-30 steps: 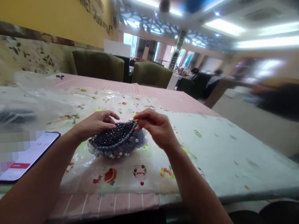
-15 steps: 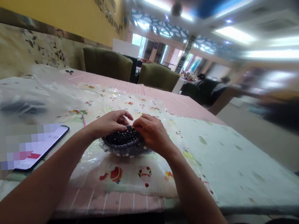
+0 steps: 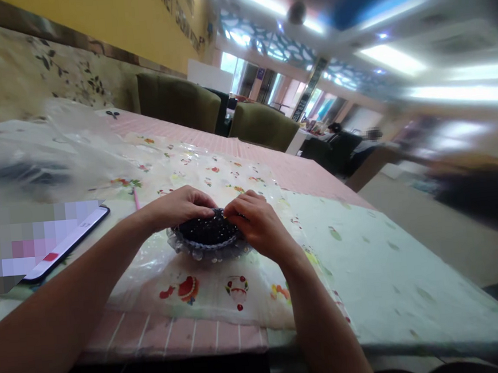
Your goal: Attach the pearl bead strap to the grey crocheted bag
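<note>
A dark, beaded, crochet-like piece with a grey frilled edge rests on the clear plastic cover, between my two hands. My left hand grips its far left rim, the thumb lying along the top and the fingers curled behind, mostly out of sight. At the right rim my right hand is closed in a pinch, the fingertips meeting near a tiny yellowish spot that is too small to name. Pale beads dot the dark surface and hang along the frill. Its far underside is hidden by my hands.
A phone lies left of my left forearm. Behind it are a pink stick and a clear plastic bag near something dark. Small black scissors lie at the far left. Green chairs stand beyond the table.
My left fingers have lowered from a raised, loose curl onto the rim of the beaded piece. The right hand keeps its pinch at nearly the same spot. The view has shifted slightly.
</note>
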Demonstrator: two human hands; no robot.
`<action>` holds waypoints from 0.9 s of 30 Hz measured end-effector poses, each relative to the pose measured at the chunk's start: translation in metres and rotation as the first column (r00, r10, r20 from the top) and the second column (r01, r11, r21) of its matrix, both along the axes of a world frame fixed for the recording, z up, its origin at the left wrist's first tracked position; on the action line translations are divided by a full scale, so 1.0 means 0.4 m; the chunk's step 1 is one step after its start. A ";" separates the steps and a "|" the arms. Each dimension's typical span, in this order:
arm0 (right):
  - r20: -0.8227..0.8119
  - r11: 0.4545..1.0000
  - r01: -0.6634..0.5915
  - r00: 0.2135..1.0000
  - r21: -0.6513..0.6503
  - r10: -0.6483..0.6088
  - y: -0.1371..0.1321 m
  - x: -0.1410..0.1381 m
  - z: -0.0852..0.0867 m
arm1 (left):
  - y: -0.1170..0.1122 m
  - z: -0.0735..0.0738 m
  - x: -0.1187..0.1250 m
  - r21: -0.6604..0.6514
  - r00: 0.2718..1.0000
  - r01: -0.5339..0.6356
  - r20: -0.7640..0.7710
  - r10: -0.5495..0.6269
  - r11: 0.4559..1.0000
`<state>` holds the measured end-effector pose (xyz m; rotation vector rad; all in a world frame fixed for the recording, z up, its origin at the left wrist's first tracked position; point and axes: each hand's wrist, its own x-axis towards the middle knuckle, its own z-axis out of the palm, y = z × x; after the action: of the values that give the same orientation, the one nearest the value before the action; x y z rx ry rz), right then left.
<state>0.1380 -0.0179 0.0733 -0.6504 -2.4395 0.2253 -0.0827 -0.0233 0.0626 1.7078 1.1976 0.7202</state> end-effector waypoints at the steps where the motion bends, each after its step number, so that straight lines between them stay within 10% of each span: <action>1: -0.006 1.000 -0.005 1.000 -0.009 0.005 0.001 0.000 -0.001 | 0.001 -0.001 0.000 -0.008 1.000 0.004 0.013 -0.004 1.000; 16: -0.256 0.973 -0.039 0.966 -0.226 -0.020 0.029 0.019 0.003 | -0.019 0.038 0.001 0.097 0.988 -0.095 -0.113 0.106 0.991; 22: -0.542 0.891 -0.212 0.839 -0.401 -0.045 0.051 0.015 -0.022 | -0.028 0.068 -0.039 0.149 0.952 -0.135 -0.255 0.170 0.980; 27: -0.445 0.929 -0.219 0.893 -0.298 0.068 0.033 0.012 -0.018 | -0.025 0.059 -0.039 0.177 0.949 -0.113 -0.274 0.159 0.978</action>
<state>0.1429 -0.0047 0.0660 -0.4939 -2.0323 0.7853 -0.0982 -0.0332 0.0862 1.9252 1.5044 0.6818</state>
